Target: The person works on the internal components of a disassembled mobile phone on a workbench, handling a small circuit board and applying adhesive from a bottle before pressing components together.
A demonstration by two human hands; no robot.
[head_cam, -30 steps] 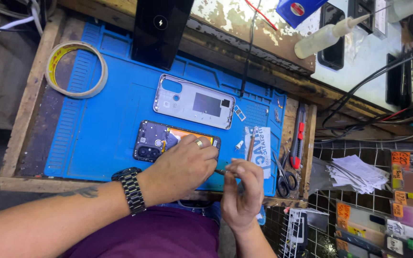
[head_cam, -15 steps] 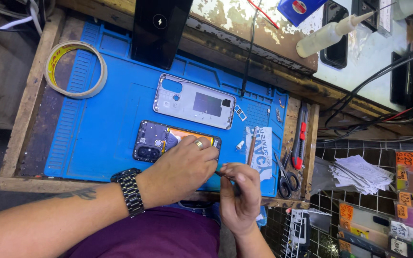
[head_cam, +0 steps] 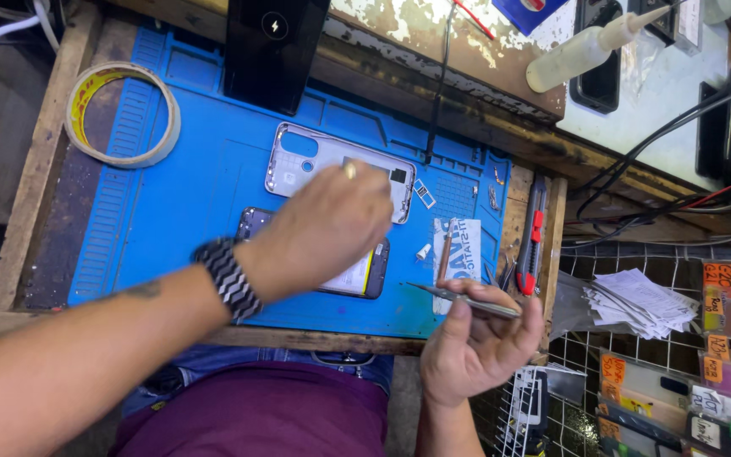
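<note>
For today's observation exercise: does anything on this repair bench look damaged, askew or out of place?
Yes. The shelf behind the blue mat is worn, its pale coating flaked off in patches. The opened phone lies askew under the left hand. Small loose parts sit scattered on the mat. The right hand holds tweezers.

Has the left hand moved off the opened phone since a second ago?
Yes. The left hand has moved up the blue mat toward the silver phone frame, partly off the opened phone.
</note>
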